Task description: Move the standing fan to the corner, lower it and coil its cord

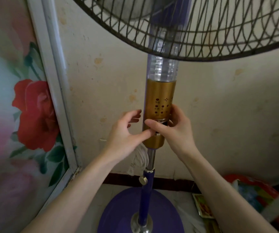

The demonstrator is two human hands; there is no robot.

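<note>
The standing fan stands close to the wall, with its dark wire cage at the top and a round purple base on the floor. Its gold control column carries dark buttons. My right hand grips the lower part of this column, thumb across the front. My left hand is beside the column, fingers spread, thumb touching its lower section. A coiled white cord with its plug hangs behind the chrome pole. A round knob sits on the purple lower tube.
A white-framed panel with a flower print stands at the left, meeting the stained cream wall in a corner. Colourful bags and boxes lie on the floor at the right.
</note>
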